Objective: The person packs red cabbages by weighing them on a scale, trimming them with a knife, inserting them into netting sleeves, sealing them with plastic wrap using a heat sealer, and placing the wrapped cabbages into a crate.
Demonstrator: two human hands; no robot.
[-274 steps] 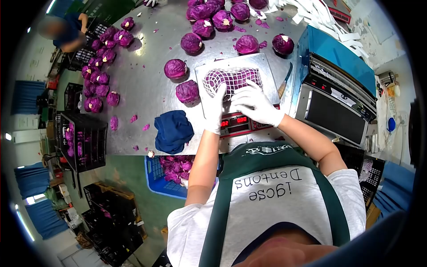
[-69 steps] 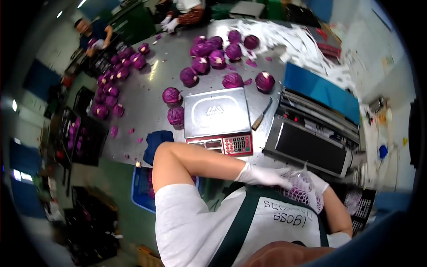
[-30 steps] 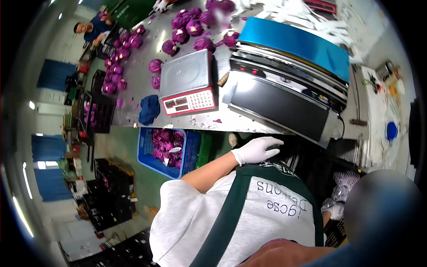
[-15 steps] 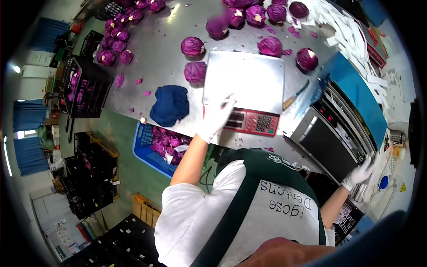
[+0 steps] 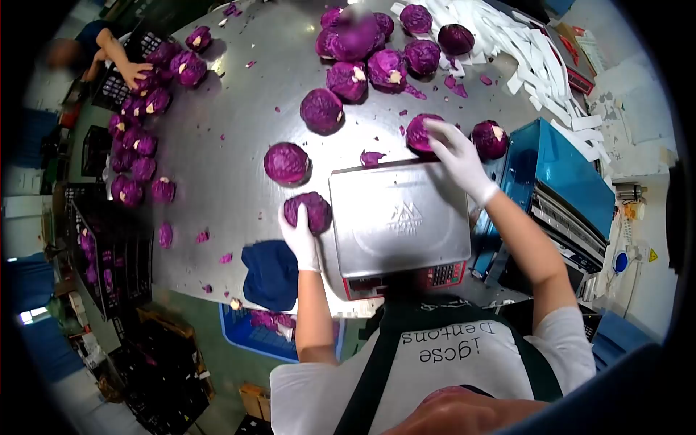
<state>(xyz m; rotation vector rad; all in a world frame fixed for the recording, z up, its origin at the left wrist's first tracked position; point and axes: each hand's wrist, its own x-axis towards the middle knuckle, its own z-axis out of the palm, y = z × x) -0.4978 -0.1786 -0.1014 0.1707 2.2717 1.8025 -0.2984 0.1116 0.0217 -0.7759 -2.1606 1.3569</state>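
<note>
- Closed lightly around the near cabbage (image 5: 310, 212) with the white-gloved left hand (image 5: 297, 235), with thumb laid across — on the steel table (image 5: 225, 181), just left of the scale (image 5: 395, 232).
- Reaching with the white-gloved right hand (image 5: 462, 163) to the far cabbage (image 5: 417, 136), against its right side, with fingers parted; impossible to tell whether gripping. Seen just beyond the scale's far edge, with another cabbage (image 5: 490, 139) near the right hand.
- Flanking the scale with both forearms.
- Beside the left wrist, a crumpled blue cloth (image 5: 264, 275); below the table edge, a blue crate (image 5: 235, 337) with purple leaves inside.
- Farther out, a cluster of cabbages (image 5: 388, 70), white strips (image 5: 547, 76) and a blue-topped machine (image 5: 573, 177) at right.
- At upper left, a co-worker's hand (image 5: 133, 74) — over a row of cabbages (image 5: 143, 169).
</note>
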